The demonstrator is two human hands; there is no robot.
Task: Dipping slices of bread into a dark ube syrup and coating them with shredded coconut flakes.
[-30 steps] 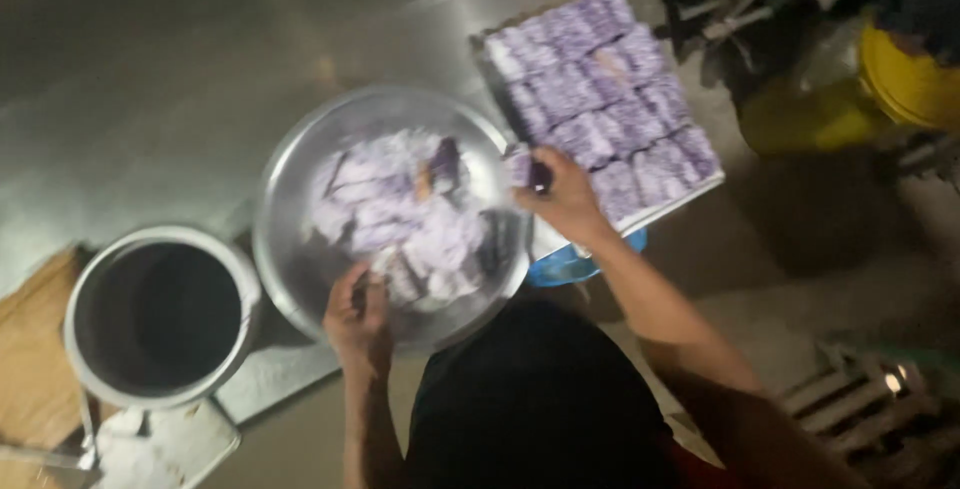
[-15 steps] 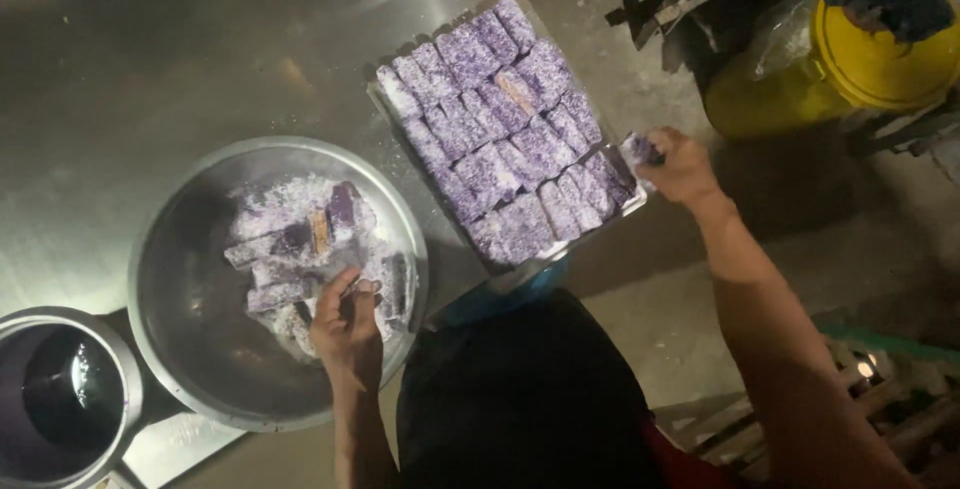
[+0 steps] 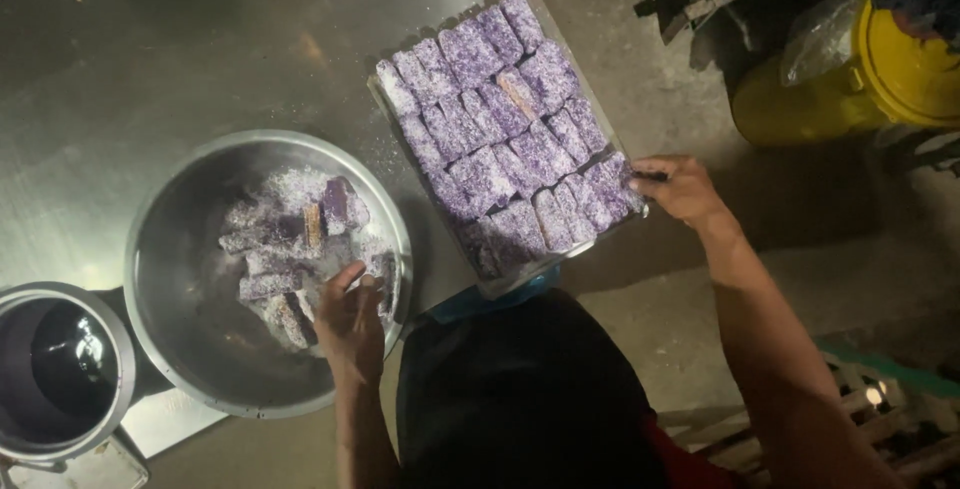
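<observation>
A: Since the earlier frame, the right hand (image 3: 680, 189) has stayed at the near right corner of the tray, while the view has shifted so the dark pot sits further into the lower left. Report items, largest first.

B: Item 1: the steel table (image 3: 150, 59). It carries everything under both hands.

A: Item 2?

B: The round metal bowl (image 3: 180, 349), directly under the left hand (image 3: 348, 321). It holds purple pieces (image 3: 285, 249) coated in white crumbs, lying just beyond the fingers of that hand.

A: Item 3?

B: The rectangular tray (image 3: 500, 134), extending away from the right hand and to its left. It is packed with rows of purple coated bars (image 3: 480, 119), set side by side and touching.

A: Item 4?

B: The dark pot (image 3: 60, 374), well to the left of the left hand, beside the bowl. Its inside looks dark and glossy.

A: Item 5?

B: A yellow bucket (image 3: 900, 69) on the floor, beyond the right hand and to its right, well apart from the tray.

A: State of the hands?

B: Left hand: fingers curled loosely inside the bowl, resting on the coated pieces near the rim; whether it grips one cannot be told. Right hand: fingers narrowed at the tray's corner, touching the last bar (image 3: 618, 181) in the nearest row; a firm grip cannot be confirmed.
</observation>
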